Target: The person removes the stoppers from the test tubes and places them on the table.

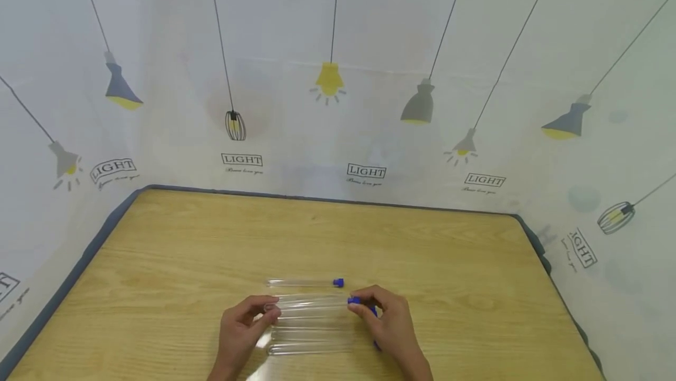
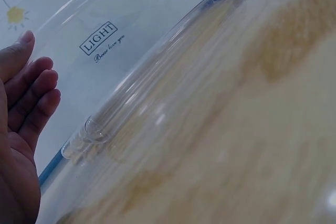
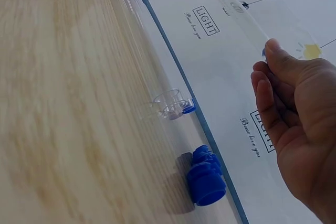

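Observation:
A clear test tube (image 1: 313, 304) is held level between both hands above the table. My left hand (image 1: 240, 328) pinches its rounded end between thumb and index finger. At the other end, my right hand (image 1: 393, 321) pinches a blue cap (image 1: 354, 300), which sits at the tube's mouth. Several uncapped tubes (image 1: 308, 349) lie side by side below, their open ends toward the right hand. Loose blue caps (image 3: 206, 184) rest beyond those open ends, partly hidden by the right hand in the head view. Farther back lies a tube with a blue cap on it (image 1: 301, 282).
The wood-grain table (image 1: 327, 234) has a dark blue edge along its back and sides. A white sheet (image 1: 285, 46) printed with hanging lamps and the word LIGHT surrounds it on three sides.

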`<act>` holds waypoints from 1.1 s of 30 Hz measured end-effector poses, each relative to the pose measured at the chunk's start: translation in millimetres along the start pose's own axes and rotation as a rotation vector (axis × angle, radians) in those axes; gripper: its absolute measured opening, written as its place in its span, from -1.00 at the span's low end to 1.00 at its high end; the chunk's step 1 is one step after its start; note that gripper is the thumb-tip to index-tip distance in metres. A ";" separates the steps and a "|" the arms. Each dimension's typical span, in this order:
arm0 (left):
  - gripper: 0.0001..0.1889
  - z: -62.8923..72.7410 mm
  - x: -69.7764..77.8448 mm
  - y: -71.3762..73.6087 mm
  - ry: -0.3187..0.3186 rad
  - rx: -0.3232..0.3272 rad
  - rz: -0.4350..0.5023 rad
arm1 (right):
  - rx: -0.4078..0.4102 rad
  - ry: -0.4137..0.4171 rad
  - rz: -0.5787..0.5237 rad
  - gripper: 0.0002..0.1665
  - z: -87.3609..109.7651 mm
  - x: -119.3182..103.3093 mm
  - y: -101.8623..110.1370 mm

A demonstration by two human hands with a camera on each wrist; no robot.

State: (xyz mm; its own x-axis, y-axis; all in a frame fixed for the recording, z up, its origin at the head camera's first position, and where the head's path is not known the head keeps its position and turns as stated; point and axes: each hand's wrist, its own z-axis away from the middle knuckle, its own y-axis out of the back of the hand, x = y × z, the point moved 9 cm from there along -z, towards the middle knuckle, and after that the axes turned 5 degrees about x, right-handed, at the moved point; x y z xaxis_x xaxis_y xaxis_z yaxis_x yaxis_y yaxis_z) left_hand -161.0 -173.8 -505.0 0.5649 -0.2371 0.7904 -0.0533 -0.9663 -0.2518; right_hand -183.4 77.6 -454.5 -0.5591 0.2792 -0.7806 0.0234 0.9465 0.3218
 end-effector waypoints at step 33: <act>-0.71 1.0 -2.1 7.0 -0.021 0.056 -0.111 | 0.026 0.008 -0.040 -0.82 5.9 14.9 -5.9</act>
State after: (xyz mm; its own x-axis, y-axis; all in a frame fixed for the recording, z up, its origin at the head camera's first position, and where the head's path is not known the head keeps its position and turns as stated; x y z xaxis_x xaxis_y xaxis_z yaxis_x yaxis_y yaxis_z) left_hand -161.7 -180.0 -509.0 0.5815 -0.1258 0.8037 0.0568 -0.9793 -0.1944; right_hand -187.0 77.1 -471.2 -0.5667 0.2398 -0.7883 0.0227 0.9609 0.2760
